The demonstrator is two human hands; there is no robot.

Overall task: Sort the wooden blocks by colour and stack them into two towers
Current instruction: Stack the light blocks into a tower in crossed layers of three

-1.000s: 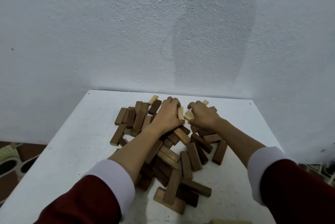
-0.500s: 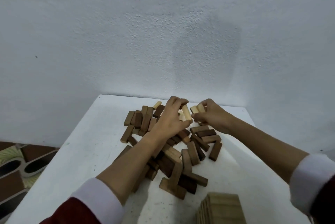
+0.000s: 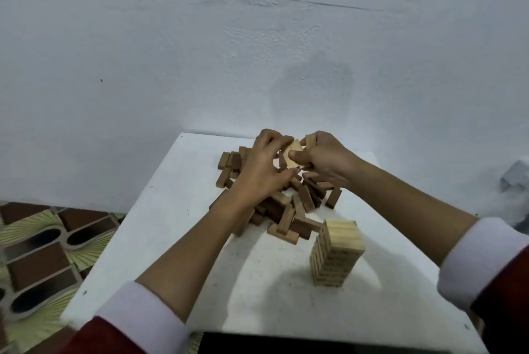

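Head view shows both hands meeting over the far side of a pile of dark wooden blocks (image 3: 289, 204) on the white table (image 3: 177, 224). Left hand (image 3: 263, 170) and right hand (image 3: 323, 157) each pinch the pale wooden blocks (image 3: 294, 154) held between them. Near and right of the pile stands a tower of pale blocks (image 3: 336, 253).

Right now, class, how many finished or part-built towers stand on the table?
1: a light-wood tower on the white table, near side, right of the loose dark blocks. No dark tower shows.
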